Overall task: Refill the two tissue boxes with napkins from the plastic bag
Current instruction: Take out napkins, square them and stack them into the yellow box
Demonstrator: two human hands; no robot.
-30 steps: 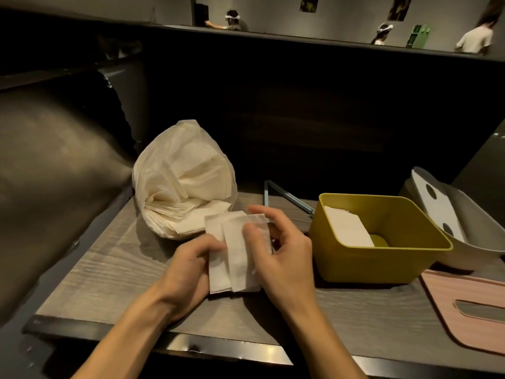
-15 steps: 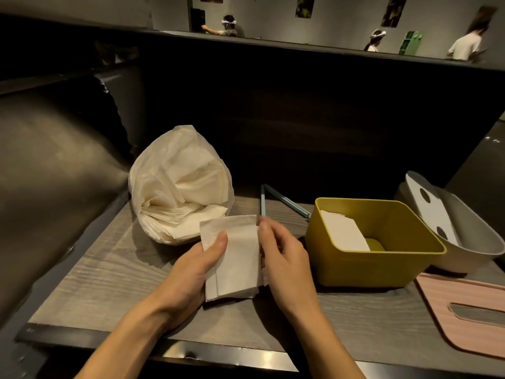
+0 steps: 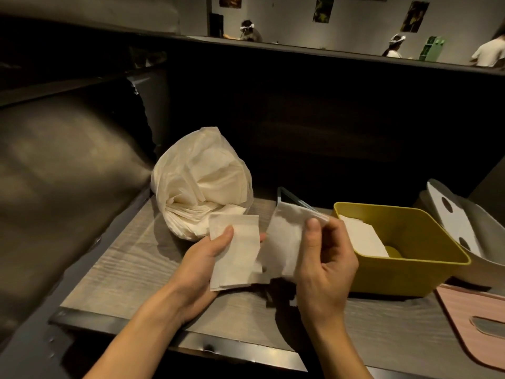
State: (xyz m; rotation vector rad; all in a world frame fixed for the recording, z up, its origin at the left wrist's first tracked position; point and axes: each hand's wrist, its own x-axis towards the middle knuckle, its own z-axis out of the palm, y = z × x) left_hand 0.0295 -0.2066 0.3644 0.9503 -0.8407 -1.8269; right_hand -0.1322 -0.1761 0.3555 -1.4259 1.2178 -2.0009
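Grey wood-grain table [image 3: 131, 266] against dark partition [image 3: 314, 119]; one plastic bag [image 3: 202, 181], one yellow box [image 3: 404, 242], one grey box [image 3: 475, 231]; left hand [image 3: 202, 266] gripping folded napkins [image 3: 237, 250], right hand [image 3: 325, 266] pinching one napkin [image 3: 287, 236].

A wood-grain surface [image 3: 131, 258] with a metal front edge. A clear acrylic stand [image 3: 289, 196] sits at its back. Beyond the dark partition [image 3: 328, 110], three people [image 3: 250, 30] and wall posters [image 3: 412, 16].

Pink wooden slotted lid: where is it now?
Head view, bottom right corner: the pink wooden slotted lid lies flat on the wooden table, just right of the yellow plastic box.
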